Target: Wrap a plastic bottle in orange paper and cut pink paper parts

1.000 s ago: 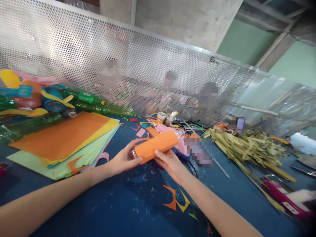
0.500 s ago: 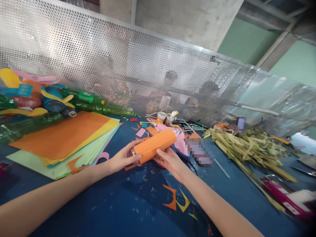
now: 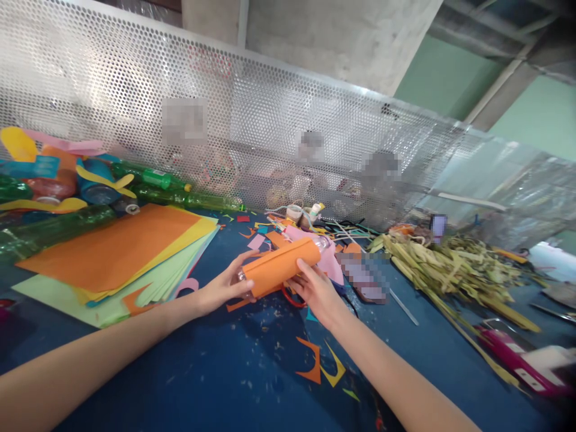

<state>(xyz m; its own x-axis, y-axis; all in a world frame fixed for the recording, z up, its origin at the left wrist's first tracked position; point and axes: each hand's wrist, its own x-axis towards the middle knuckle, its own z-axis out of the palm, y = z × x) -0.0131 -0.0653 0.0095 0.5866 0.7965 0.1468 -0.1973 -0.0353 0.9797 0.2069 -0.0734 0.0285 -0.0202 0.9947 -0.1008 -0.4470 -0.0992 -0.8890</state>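
Note:
A clear plastic bottle wrapped in orange paper (image 3: 281, 267) is held between both hands above the blue table, tilted up to the right. My left hand (image 3: 230, 281) grips its left end, thumb in front and fingers behind. Near its right end, my right hand (image 3: 312, 291) holds the wrapped side, thumb on the paper and fingers underneath. A lengthwise paper edge shows along the top of the wrap. The clear end of the bottle (image 3: 322, 243) sticks out at the right. Behind it lies pink paper (image 3: 330, 264), and a red ring-shaped handle (image 3: 293, 298) shows below.
Coloured paper sheets (image 3: 117, 252) lie left, beside green bottles (image 3: 58, 228) and paper-trimmed bottles. Orange and yellow scraps (image 3: 315, 363) lie in front. To the right are a phone (image 3: 364, 279), dried leaves (image 3: 454, 270) and a pink power strip (image 3: 522, 366). A perforated metal screen (image 3: 270, 120) stands behind.
The wrapped bottle has turned about its length, bringing a paper edge into view on top. My right thumb has shifted right and up along the paper. My left hand stays nearly in place.

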